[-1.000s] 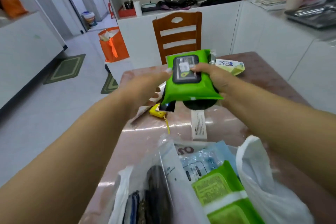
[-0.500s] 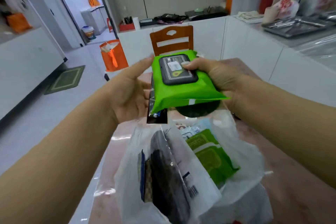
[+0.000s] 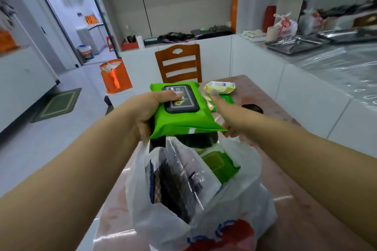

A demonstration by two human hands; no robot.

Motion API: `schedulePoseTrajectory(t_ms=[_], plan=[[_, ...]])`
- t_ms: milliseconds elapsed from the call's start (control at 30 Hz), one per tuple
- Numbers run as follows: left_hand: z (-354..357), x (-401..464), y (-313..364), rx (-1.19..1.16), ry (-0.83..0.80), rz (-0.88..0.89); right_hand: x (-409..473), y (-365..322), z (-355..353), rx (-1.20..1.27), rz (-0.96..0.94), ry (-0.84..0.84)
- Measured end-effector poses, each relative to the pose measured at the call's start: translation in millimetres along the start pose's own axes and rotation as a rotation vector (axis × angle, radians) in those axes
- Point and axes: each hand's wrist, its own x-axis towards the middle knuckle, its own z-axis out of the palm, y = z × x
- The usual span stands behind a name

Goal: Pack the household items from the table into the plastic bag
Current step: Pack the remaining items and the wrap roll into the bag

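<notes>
Looking down along two bare forearms toward a white plastic bag (image 3: 204,199) standing open on a glossy pinkish surface (image 3: 285,189); left hand (image 3: 146,112) gripping a bright green pack of wet wipes (image 3: 183,116) just above the bag's mouth, thumb pressing on the pack's black lid, fingers curling beneath; right hand (image 3: 228,114) reaching past the bag's far side, forefinger stretched out, other fingers hidden behind the pack, so cannot tell whether gripping anything; lying inside the bag, a second green wipes pack (image 3: 220,165) toward the right wall and a clear packet of dark items (image 3: 173,181) toward the left; resting beyond the bag on the surface, a pale yellow packet (image 3: 220,87), with a green and orange packet (image 3: 226,99) just nearer and a dark round object (image 3: 253,108) off to the bag's far right; standing behind the bag at the surface's far end, a wooden chair (image 3: 179,63).
</notes>
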Motion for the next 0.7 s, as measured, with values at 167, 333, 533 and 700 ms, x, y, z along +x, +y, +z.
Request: schedulePoseTrajectory(t_ms=[167,333,533,700], plan=[[-8,3,-11,0.072,0.013,-0.057,9,11,-10,0.613,-0.008,0.011],[-2,2,-14,0.208,-0.141,-0.154,-17,-1,-48,0.803,-0.127,0.114],[31,13,-15,0.355,-0.215,-0.228,-42,-7,-56,0.669,-0.227,-0.017],[57,32,-42,0.350,-0.099,-0.217,-55,-2,-62,0.561,-0.267,-0.082]])
